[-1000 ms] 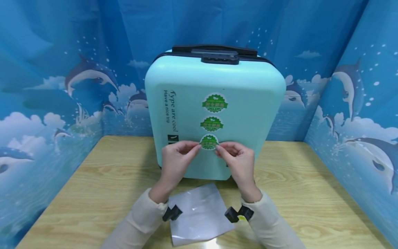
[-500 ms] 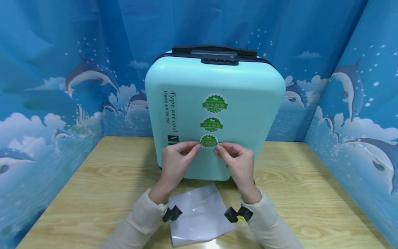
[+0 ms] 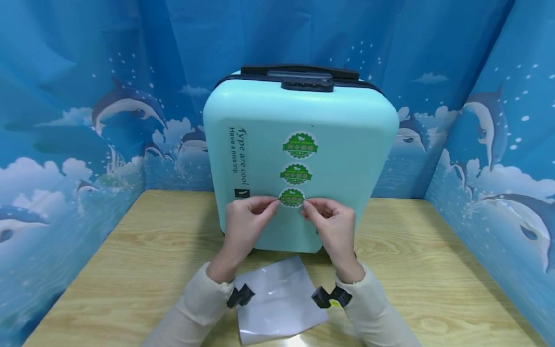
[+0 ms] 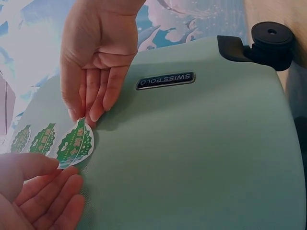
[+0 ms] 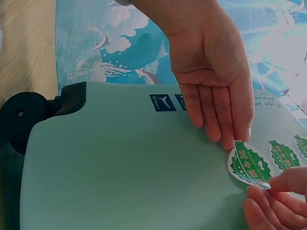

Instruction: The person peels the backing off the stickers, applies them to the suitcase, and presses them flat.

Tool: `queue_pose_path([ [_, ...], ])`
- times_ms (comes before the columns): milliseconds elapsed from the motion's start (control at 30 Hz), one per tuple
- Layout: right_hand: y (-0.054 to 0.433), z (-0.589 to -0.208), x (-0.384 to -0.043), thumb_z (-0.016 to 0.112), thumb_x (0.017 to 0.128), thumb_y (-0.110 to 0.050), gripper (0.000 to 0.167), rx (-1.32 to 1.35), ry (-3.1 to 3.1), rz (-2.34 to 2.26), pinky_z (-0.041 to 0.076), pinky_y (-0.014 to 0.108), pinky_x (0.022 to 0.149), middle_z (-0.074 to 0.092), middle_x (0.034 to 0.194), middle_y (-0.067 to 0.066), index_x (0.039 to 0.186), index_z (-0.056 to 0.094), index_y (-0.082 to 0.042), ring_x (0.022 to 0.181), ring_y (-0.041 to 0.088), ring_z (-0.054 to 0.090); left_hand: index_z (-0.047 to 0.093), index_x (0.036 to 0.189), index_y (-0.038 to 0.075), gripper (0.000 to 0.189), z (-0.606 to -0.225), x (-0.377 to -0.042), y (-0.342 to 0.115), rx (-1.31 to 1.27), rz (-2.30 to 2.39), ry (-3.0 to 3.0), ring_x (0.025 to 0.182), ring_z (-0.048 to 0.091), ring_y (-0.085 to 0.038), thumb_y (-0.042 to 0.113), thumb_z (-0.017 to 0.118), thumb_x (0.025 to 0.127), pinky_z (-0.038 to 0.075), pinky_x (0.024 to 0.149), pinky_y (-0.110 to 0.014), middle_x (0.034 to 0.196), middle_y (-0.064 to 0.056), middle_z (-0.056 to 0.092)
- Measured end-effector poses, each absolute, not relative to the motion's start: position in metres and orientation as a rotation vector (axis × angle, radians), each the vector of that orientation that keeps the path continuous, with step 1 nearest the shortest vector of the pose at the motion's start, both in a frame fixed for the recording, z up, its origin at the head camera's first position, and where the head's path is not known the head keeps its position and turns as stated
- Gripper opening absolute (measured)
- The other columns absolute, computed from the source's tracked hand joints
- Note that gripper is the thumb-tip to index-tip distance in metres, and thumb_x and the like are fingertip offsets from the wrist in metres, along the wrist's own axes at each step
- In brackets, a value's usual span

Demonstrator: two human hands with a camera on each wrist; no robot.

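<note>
A mint-green suitcase (image 3: 347, 159) stands upright, its front facing me. Two green-and-white round stickers, an upper one (image 3: 300, 145) and a middle one (image 3: 296, 174), lie flat on it in a column. Below them is a third sticker (image 3: 291, 197), held by its edges. My left hand (image 3: 247, 221) pinches its left edge between thumb and forefinger. On the opposite edge, my right hand (image 3: 331, 219) pinches it the same way. In the right wrist view this sticker (image 5: 249, 165) lies close against the case; whether it is stuck cannot be told.
A whitish sheet (image 3: 277, 299) lies on the wooden table (image 3: 165, 270) between the forearms. Blue dolphin-print curtains (image 3: 182, 48) enclose the back and sides. A black handle (image 3: 299, 71) tops the suitcase, and a black wheel (image 4: 272, 36) shows at its lower corner.
Both hands keep their pinch on the lowest sticker, almost still. The sticker's face has tipped very slightly; the suitcase and the sheet have stayed put.
</note>
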State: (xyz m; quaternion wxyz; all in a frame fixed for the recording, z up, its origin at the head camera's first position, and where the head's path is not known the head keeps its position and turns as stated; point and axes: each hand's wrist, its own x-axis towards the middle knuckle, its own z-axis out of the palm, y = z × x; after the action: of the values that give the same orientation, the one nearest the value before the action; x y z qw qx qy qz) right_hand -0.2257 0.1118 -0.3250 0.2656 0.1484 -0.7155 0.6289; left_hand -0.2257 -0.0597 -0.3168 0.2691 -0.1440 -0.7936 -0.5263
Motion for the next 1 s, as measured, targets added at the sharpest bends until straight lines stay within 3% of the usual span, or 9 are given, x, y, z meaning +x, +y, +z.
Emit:
queue_pose_path([
  [667, 0.114, -0.321, -0.226, 0.074, 0.082, -0.016, 0.017, 0.354, -1.992, 1.681, 0.056, 0.03, 0.055, 0.07, 0.072, 0.016, 0.084, 0.072, 0.001, 0.062, 0.017, 0.069, 0.076, 0.082, 0.009, 0.01, -0.309, -0.226, -0.064, -0.33, -1.404, -2.144, 0.062, 0.064, -0.006, 0.019, 0.074, 0.082, 0.054, 0.057, -0.024, 0.075, 0.0, 0.072],
  [1000, 0.111, -0.314, -0.221, 0.072, 0.082, -0.004, 0.011, 0.312, -2.012, 1.704, 0.056, 0.025, 0.058, 0.069, 0.074, 0.021, 0.084, 0.07, 0.007, 0.061, 0.011, 0.068, 0.076, 0.084, 0.007, 0.014, -0.312, -0.227, -0.058, -0.386, -1.358, -2.123, 0.061, 0.064, -0.005, 0.02, 0.07, 0.086, 0.053, 0.054, -0.022, 0.077, -0.003, 0.073],
])
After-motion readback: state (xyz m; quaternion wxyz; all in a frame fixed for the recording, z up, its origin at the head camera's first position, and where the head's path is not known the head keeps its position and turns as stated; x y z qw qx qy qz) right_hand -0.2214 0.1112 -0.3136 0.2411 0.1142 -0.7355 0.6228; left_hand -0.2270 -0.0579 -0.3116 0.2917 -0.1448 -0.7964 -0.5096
